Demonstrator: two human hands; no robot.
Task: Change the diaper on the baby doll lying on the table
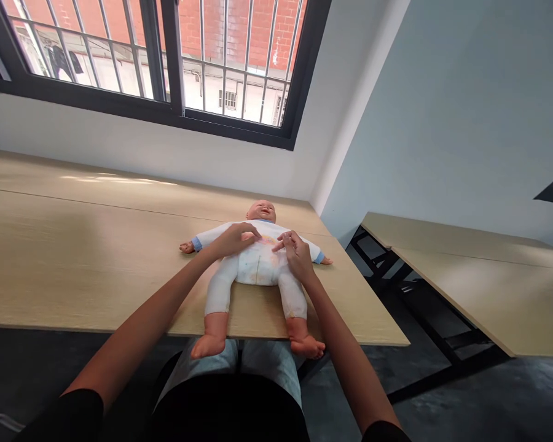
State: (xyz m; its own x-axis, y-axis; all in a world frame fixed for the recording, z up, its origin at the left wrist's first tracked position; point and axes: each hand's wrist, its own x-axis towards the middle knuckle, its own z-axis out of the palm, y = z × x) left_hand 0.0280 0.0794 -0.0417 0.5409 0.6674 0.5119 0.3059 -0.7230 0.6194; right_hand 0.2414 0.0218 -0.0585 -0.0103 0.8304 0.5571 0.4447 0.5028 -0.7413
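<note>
A black shirt (225,408) fronts the counter (96,258), where the doll (258,270) lies face-up. Left hand (235,240) and right hand (297,253) curl over its middle; whether the fingers (249,228) grip anything, I cannot tell. Light, even handling seems best.

Standing in here, there's a dark-framed window (170,55) with bars (225,37) outside and red brick (283,37) beyond, set in a white wall (120,146) that meets a pale blue-gray wall (442,110). Bright light streaks (120,180) hit the wood-look surface (74,264) underneath, and off to the right there's another table (488,288), black frame (451,374), kinda dark gray floor (502,405) below.
</note>
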